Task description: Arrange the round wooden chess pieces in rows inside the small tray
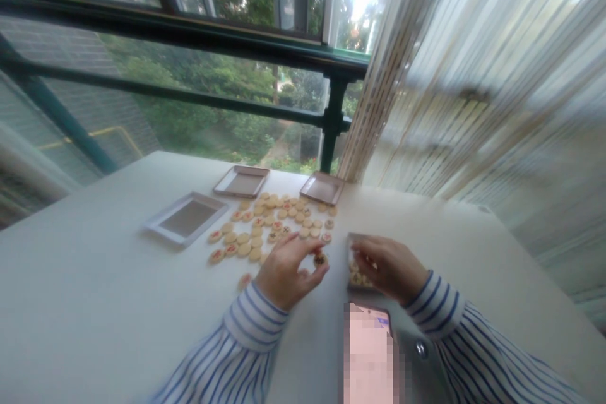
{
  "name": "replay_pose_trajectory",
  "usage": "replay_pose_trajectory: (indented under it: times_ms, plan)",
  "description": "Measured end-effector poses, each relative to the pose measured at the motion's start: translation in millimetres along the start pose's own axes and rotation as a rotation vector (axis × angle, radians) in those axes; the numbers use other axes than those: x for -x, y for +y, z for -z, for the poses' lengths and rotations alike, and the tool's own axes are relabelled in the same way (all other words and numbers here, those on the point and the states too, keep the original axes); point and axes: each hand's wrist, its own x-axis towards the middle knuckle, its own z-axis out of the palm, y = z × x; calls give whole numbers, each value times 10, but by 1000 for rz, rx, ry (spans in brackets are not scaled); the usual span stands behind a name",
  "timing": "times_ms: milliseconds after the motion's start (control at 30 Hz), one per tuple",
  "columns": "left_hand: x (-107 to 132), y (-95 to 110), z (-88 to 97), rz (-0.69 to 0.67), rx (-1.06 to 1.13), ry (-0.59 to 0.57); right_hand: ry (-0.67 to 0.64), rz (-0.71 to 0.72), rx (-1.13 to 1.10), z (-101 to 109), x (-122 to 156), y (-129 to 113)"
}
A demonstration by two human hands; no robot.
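Your left hand (286, 274) pinches one round xiangqi piece (320, 259) between thumb and fingertips, lifted just above the bench (95, 290) and close to the left edge of the small tray (351, 241). Your right hand (388, 268) lies curled over that tray, touching the pieces stacked inside; whether it grips one, you cannot tell from here. The loose pieces (274, 224) lie spread flat on the bench just beyond your left hand. Farther back sit a white-rimmed tray (187, 219) to the left and two brown trays (240, 181) (322, 188) near the window.
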Motion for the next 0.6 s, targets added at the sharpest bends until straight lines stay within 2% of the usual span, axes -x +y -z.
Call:
replay_pose_trajectory:
  times_ms: [233, 600]
  plan:
    - [-49, 208, -120, -33, 46, 2, 39, -27, -31, 17, 136, 60]
    - [-139, 313, -281, -36, 54, -1, 121, -63, -100, 8, 295, 238]
